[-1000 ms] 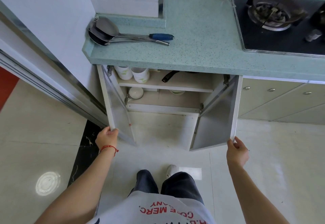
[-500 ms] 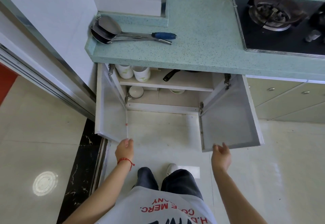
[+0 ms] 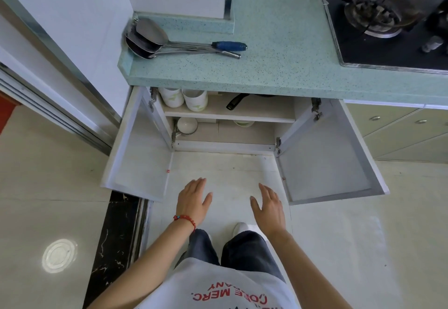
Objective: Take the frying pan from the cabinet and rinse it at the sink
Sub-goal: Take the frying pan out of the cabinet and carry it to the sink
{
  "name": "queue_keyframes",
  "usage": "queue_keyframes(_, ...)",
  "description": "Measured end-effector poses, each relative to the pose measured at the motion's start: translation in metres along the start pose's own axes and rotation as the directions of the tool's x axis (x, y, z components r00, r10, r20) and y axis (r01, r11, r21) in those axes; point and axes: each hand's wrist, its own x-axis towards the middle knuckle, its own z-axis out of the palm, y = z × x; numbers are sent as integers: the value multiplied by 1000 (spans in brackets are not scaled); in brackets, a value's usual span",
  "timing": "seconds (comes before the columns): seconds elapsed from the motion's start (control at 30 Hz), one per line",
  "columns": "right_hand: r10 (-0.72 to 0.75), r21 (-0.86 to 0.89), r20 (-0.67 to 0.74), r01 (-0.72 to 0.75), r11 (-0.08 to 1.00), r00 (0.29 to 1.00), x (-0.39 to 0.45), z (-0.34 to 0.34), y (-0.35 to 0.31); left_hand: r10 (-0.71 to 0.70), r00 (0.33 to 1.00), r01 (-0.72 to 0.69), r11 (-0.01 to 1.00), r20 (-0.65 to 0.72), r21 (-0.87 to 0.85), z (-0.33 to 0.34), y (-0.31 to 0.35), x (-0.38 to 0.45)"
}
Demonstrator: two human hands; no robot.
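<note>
Frying pan (image 3: 238, 100): only its black handle shows, lying on the upper shelf of the open white cabinet (image 3: 232, 112) toward the shelf's right half; the pan body is hidden under the edge of the speckled teal countertop (image 3: 278, 49). Half a second ago my fingers were just leaving the door edges; now both white cabinet doors (image 3: 138, 153) stand swung fully wide and I touch neither. My left hand (image 3: 192, 201), with a red cord bracelet at the wrist, and my right hand (image 3: 268, 205) hover palms down between the doors, over the pale floor, fingers straight and loosely spread, holding nothing. Two white cups (image 3: 184, 98) sit at the shelf's left end; the lower shelf's contents are hard to make out.
</note>
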Motion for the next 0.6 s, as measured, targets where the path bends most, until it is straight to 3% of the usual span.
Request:
queue_keyframes(0.3,-143,-192,51,150,970,988,36,-13,-9,55,998,-59,988,27,144,2,20,28)
queue_keyframes(0.5,-191,-193,16,190,963,981,81,-29,-3,23,999,-28,983,27,179,1,39,63)
queue_keyframes(0.6,-188,-195,69,198,961,980,108,-38,1,2,1000,-5,987,21,164,0,49,85)
